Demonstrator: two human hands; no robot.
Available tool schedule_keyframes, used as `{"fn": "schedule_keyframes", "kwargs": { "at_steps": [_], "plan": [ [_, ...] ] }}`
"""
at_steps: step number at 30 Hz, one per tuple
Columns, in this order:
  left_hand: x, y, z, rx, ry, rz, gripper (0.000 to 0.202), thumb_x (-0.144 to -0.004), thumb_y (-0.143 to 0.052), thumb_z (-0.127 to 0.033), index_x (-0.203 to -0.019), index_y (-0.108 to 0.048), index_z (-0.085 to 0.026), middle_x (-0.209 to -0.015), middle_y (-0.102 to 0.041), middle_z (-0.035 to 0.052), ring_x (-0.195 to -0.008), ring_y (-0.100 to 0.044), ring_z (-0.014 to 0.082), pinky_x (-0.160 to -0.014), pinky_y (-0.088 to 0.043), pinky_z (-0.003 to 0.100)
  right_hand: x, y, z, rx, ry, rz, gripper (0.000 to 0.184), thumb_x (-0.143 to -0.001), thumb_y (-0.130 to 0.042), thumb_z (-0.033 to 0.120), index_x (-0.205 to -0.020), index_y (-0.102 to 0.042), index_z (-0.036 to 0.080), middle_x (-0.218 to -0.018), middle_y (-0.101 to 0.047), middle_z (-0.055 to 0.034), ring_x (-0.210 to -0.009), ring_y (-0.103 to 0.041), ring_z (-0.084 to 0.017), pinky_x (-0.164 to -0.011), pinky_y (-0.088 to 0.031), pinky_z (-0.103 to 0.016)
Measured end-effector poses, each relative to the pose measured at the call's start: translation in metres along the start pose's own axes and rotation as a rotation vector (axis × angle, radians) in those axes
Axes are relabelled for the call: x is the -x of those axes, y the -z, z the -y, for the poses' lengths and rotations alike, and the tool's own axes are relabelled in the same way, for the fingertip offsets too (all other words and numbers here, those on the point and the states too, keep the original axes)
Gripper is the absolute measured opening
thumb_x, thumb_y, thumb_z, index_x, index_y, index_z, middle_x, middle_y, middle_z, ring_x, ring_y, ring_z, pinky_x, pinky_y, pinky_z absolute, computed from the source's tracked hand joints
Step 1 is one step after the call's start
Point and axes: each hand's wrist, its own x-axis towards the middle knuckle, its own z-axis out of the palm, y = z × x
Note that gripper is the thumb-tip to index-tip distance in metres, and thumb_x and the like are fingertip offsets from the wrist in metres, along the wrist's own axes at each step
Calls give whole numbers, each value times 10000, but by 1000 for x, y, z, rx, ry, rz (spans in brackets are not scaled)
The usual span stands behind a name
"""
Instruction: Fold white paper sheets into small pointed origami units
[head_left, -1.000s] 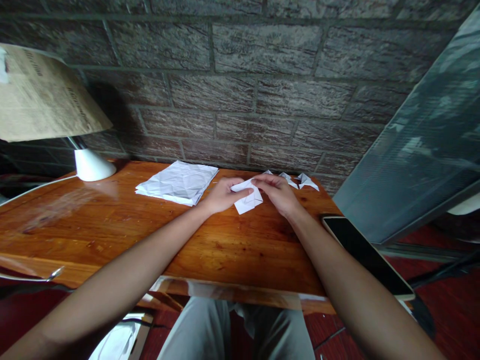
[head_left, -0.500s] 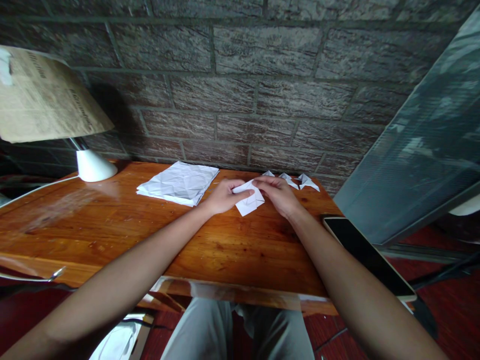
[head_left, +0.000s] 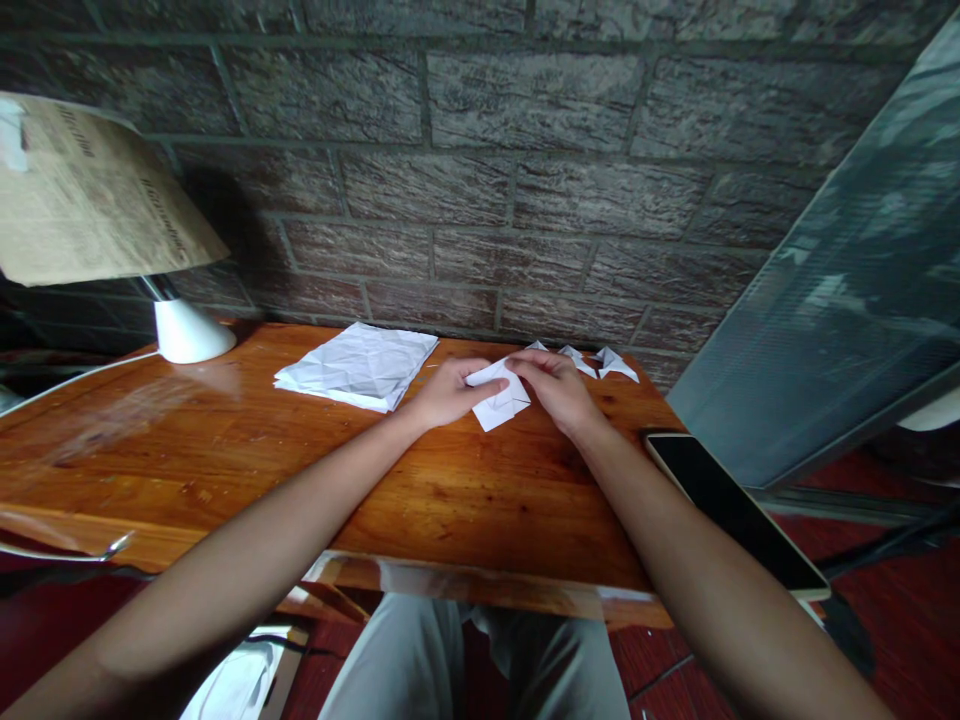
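A small folded piece of white paper (head_left: 501,408) is held between my two hands over the wooden table. My left hand (head_left: 454,392) grips its left side, the thumb lying across the front face. At the upper right edge, my right hand (head_left: 551,383) pinches the paper between thumb and fingers. The fingers behind the paper are hidden. Just beyond my right hand lie several folded white paper pieces (head_left: 616,364), partly covered by that hand. To the left of my left hand rests a stack of creased white paper sheets (head_left: 358,366).
A white-based lamp (head_left: 191,332) with a newsprint-patterned shade stands at the table's left. A dark-screened tablet (head_left: 739,510) lies at the right edge, partly behind my right forearm. The wooden table (head_left: 480,520) backs onto a brick wall (head_left: 465,180).
Both hands stay in nearly the same place on the paper. The lower flaps of the folded paper lie slightly closer together now.
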Motion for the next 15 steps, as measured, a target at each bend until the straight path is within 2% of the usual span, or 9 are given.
{"fn": "schedule_keyframes", "kwargs": {
  "at_steps": [6, 15],
  "plan": [
    [-3, 1, 3, 60, 15, 13, 353, -730, -772, -448, -852, -675, -131, -753, -633, 0, -670, -548, 124, -621, -409, 239, -1, 2, -2, 30, 27, -76, 209, -711, -726, 391, -785, -755, 198, -728, -700, -1, -648, -565, -146, -651, -453, -295],
    [-3, 3, 5, 99, 28, 42, 340, -717, -794, -429, -825, -674, -131, -722, -625, -13, -650, -539, 116, -613, -391, 236, 1, 1, 1, 44, 15, -15, 257, -716, -740, 440, -786, -737, 193, -743, -697, -10, -669, -578, -151, -656, -458, -298]
  ]
}}
